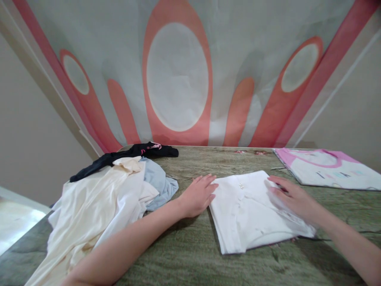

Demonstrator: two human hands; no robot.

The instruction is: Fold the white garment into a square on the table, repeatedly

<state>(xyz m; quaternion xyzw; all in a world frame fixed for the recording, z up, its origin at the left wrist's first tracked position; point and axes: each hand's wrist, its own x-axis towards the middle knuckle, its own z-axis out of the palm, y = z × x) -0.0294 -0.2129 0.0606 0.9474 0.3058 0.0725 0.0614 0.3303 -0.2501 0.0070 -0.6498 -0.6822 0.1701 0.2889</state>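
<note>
A white garment (253, 214), folded into a rough rectangle, lies on the wooden table with small shiny buttons near its far edge. My left hand (199, 195) rests at its left edge, fingers stretched out and the tips touching the cloth. On the right side, my right hand (293, 197) is slightly blurred; its thumb and fingers are at the garment's right edge, a gap showing between them. Whether they pinch any cloth I cannot make out.
Loose clothes, cream and white (98, 202), light blue (157, 182) and black (131, 155), are heaped on the left. A folded pink and white shirt (336, 169) lies at the far right. Behind the table (178, 254) hangs a patterned backdrop (178, 139).
</note>
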